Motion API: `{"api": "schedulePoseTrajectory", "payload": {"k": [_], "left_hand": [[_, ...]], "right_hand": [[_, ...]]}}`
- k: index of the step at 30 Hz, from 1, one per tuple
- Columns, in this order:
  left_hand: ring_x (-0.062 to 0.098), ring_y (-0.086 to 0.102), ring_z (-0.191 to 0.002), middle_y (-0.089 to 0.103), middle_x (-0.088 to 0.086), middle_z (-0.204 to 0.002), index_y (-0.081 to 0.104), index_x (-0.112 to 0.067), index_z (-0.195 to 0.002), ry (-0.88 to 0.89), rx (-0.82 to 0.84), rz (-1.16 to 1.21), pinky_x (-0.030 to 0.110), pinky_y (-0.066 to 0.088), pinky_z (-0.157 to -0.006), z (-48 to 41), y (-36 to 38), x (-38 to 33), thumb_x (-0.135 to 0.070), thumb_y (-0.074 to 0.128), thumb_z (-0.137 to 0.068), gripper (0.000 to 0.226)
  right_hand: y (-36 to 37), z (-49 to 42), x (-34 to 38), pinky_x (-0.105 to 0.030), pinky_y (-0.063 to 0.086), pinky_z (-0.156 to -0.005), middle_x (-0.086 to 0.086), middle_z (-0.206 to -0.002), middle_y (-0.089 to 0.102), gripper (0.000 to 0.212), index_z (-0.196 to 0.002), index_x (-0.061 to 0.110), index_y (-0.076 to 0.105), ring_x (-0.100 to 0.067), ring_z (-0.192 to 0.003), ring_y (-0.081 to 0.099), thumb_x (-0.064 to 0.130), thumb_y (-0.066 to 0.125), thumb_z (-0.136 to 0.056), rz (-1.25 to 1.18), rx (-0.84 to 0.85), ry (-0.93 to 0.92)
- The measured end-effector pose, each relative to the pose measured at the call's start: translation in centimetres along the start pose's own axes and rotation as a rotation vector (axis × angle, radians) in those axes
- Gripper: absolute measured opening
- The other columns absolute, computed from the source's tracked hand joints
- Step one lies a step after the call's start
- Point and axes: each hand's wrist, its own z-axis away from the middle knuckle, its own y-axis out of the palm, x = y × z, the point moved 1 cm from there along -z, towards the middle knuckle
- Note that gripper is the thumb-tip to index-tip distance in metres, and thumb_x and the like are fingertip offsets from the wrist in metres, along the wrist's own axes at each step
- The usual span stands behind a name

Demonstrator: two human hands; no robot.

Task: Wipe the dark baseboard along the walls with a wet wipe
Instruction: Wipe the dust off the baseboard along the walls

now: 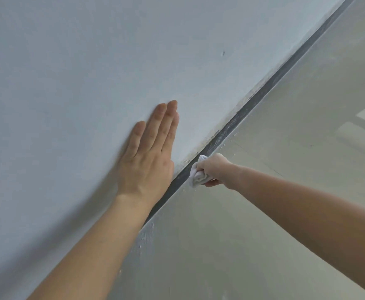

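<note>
My left hand lies flat, fingers straight, on the pale grey wall; at its 3 o'clock my right hand grips a crumpled white wet wipe against the dark baseboard strip

Illumination: soft, even light, moderately bright, with a cool cast on the wall. The glossy floor carries a pale reflected patch of glare at the right edge. A diffuse shadow lies on the wall just beside the left hand. Lower left corner darkens. Detail slightly soft overall, softest toward the bottom edge.
</note>
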Motion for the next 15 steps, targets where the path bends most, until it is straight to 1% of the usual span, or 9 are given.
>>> {"api": "schedulePoseTrajectory", "payload": {"k": [1, 2, 5, 6, 8, 10, 12, 13, 15], "left_hand": [[0.02, -0.004, -0.143, 0.002, -0.003, -0.159, 0.005, -0.013, -0.153, -0.017, -0.01, 0.009, 0.038, -0.012, -0.114, -0.2, 0.1, -0.3, -0.019, 0.04, -0.082, 0.079], [0.02, -0.004, -0.143, 0.002, -0.004, -0.158, 0.005, -0.014, -0.153, -0.039, -0.015, 0.024, 0.038, -0.013, -0.113, -0.5, 0.2, -0.7, -0.02, 0.043, -0.081, 0.082], [0.02, -0.005, -0.142, -0.002, -0.002, -0.157, 0.001, -0.016, -0.153, -0.137, -0.006, 0.104, 0.04, -0.022, -0.109, -2.1, 0.7, -3.1, -0.02, 0.05, -0.077, 0.09], [0.022, -0.007, -0.142, -0.003, -0.002, -0.157, 0.001, -0.018, -0.153, -0.178, -0.002, 0.151, 0.039, -0.023, -0.108, -2.6, 0.8, -3.9, -0.019, 0.052, -0.077, 0.091], [0.022, -0.016, -0.139, -0.006, -0.003, -0.156, 0.003, -0.02, -0.153, -0.239, 0.016, 0.233, 0.04, -0.021, -0.109, -3.0, 0.9, -5.1, -0.019, 0.055, -0.076, 0.092], [0.021, -0.02, -0.136, -0.007, -0.001, -0.155, 0.004, -0.021, -0.153, -0.225, 0.039, 0.271, 0.038, -0.018, -0.111, -2.8, 1.2, -5.2, -0.018, 0.057, -0.075, 0.094], [0.022, -0.018, -0.137, -0.006, 0.002, -0.154, 0.003, -0.021, -0.152, -0.165, 0.057, 0.269, 0.033, -0.017, -0.112, -2.1, 1.1, -4.4, -0.012, 0.057, -0.073, 0.096], [0.022, -0.017, -0.138, -0.006, 0.004, -0.153, 0.003, -0.021, -0.152, -0.146, 0.062, 0.259, 0.031, -0.016, -0.112, -1.8, 1.1, -4.0, -0.01, 0.057, -0.072, 0.097], [0.022, -0.015, -0.139, -0.006, 0.004, -0.153, 0.006, -0.019, -0.152, -0.13, 0.074, 0.256, 0.029, -0.016, -0.113, -1.7, 0.9, -3.5, -0.008, 0.058, -0.071, 0.097]], "right_hand": [[0.4, -0.4, -0.2, -0.021, 0.05, -0.046, -0.004, -0.073, 0.056, 0.018, -0.073, 0.012, 0.051, -0.014, -0.059, 0.054, 0.01, 0.054, -0.091, 0.027, 0.011, -0.007], [0.9, -0.9, -0.7, -0.021, 0.049, -0.045, -0.003, -0.072, 0.055, 0.019, -0.073, 0.012, 0.05, -0.014, -0.058, 0.054, 0.01, 0.053, -0.091, 0.053, 0.031, -0.011], [3.5, -2.9, -3.4, -0.024, 0.049, -0.054, -0.003, -0.072, 0.055, 0.02, -0.072, 0.013, 0.05, -0.014, -0.059, 0.053, 0.01, 0.052, -0.092, 0.054, 0.132, 0.026], [4.4, -3.4, -4.5, -0.024, 0.049, -0.058, -0.004, -0.072, 0.055, 0.018, -0.075, 0.011, 0.052, -0.015, -0.06, 0.054, 0.01, 0.051, -0.092, 0.004, 0.174, 0.049], [6.2, -4.3, -6.3, -0.025, 0.051, -0.062, -0.006, -0.072, 0.056, 0.017, -0.082, 0.008, 0.056, -0.017, -0.061, 0.056, 0.013, 0.045, -0.095, -0.15, 0.216, 0.086], [7.2, -5.1, -7.0, -0.026, 0.054, -0.063, -0.007, -0.072, 0.056, 0.02, -0.078, 0.01, 0.055, -0.018, -0.058, 0.056, 0.014, 0.046, -0.095, -0.353, 0.205, 0.116], [8.3, -5.0, -7.3, -0.029, 0.057, -0.068, -0.006, -0.076, 0.056, 0.018, -0.076, 0.013, 0.05, -0.017, -0.063, 0.058, 0.012, 0.048, -0.094, -0.51, 0.227, 0.151], [8.7, -4.8, -7.2, -0.028, 0.057, -0.068, -0.005, -0.078, 0.055, 0.015, -0.079, 0.013, 0.05, -0.016, -0.065, 0.058, 0.011, 0.048, -0.094, -0.577, 0.239, 0.158], [8.9, -4.7, -6.2, -0.02, 0.056, -0.055, -0.003, -0.081, 0.051, 0.007, -0.09, 0.012, 0.049, -0.014, -0.067, 0.056, 0.008, 0.046, -0.095, -0.705, 0.241, 0.154]]}}
